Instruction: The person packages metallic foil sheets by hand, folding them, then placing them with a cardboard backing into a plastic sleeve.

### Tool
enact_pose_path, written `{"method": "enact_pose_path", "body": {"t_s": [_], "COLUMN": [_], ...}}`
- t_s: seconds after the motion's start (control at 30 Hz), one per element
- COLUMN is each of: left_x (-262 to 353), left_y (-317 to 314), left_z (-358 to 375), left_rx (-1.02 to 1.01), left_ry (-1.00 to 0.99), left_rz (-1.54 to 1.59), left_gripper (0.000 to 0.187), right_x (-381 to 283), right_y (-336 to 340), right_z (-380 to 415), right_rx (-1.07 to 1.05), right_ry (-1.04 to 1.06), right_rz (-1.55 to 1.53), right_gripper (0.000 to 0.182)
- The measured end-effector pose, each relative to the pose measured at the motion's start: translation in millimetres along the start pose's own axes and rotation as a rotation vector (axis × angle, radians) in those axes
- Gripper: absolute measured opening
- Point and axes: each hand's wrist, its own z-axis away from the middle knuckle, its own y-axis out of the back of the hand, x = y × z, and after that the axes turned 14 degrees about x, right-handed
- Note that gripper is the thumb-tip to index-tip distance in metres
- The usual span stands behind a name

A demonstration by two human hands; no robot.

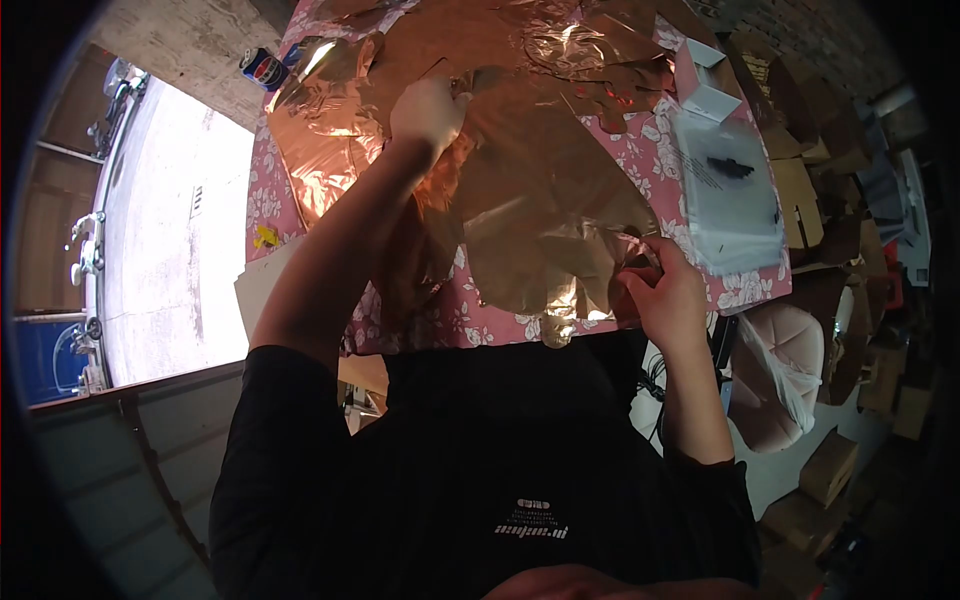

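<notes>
A large, thin copper-coloured foil sheet (545, 165) lies crumpled over the table in front of me. It has curved edges and a small rounded tab at the bottom, like a flat foil balloon. My left hand (428, 110) reaches to its far part, fingers closed on the foil; the fingertips are partly hidden. At the near right edge, my right hand (665, 295) pinches the foil between thumb and forefinger. More shiny foil (320, 135) spreads out to the left of my left forearm, and another crumpled foil piece (575, 45) lies at the far right.
A pink floral tablecloth (635, 155) covers the table. On its right are clear plastic bags (730, 220) and a small white box (705, 80). A dark blue can (263, 68) stands at the far left. Cardboard boxes (835, 465) and a cushioned seat (775, 375) are on the right.
</notes>
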Motion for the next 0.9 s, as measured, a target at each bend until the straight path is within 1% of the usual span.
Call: {"method": "enact_pose_path", "body": {"t_s": [0.03, 0.1, 0.13, 0.2, 0.3, 0.43, 0.5, 0.53, 0.6, 0.73, 0.8, 0.9], "left_x": [1.3, 3.2, 5.7, 11.6, 13.7, 17.8, 15.2, 16.4, 18.3, 14.8, 9.8, 7.7], "left_y": [-0.9, -1.3, -0.1, 2.0, 3.7, 7.3, 3.7, 3.9, 4.0, -4.1, -10.4, -15.4], "left_z": [-0.3, -1.7, -2.5, -3.7, -7.8, -7.8, -10.3, -10.6, -11.6, -13.1, -12.6, -14.5], "left_rx": [-0.003, 0.006, 0.014, 0.018, 0.006, 0.008, 0.024, 0.038, 0.030, 0.002, 0.016, 0.037], "left_ry": [0.014, 0.004, -0.007, 0.012, 0.018, 0.026, 0.008, -0.010, 0.010, 0.032, 0.019, -0.002], "left_rz": [-0.002, -0.024, -0.047, -0.037, -0.030, 0.006, -0.024, -0.051, -0.033, -0.057, -0.047, -0.043], "left_gripper": [0.038, 0.038, 0.038, 0.037, 0.035, 0.032, 0.031, 0.031, 0.031, 0.033, 0.034, 0.035], "right_x": [-0.3, -1.5, -1.9, -1.8, 6.5, 11.7, 5.4, 3.1, 0.5, 2.9, -1.5, -0.6], "right_y": [0.0, 0.3, 0.1, -0.1, -5.0, -5.7, -2.7, -1.3, 0.7, -4.6, -3.7, -4.2], "right_z": [-0.2, -1.8, -2.2, -1.4, -1.8, -4.4, -3.4, -4.1, -5.5, -7.8, -8.5, -7.6], "right_rx": [-0.001, -0.042, -0.041, 0.006, 0.008, 0.032, -0.002, -0.002, -0.016, 0.000, 0.031, 0.057], "right_ry": [0.000, -0.100, -0.099, -0.015, -0.037, 0.005, -0.078, -0.077, -0.061, -0.077, -0.020, 0.005], "right_rz": [0.000, -0.032, -0.032, 0.010, -0.066, -0.035, -0.110, -0.110, -0.019, -0.030, 0.072, 0.070], "right_gripper": [0.049, 0.049, 0.049, 0.047, 0.045, 0.044, 0.043, 0.043, 0.043, 0.044, 0.046, 0.047]}}
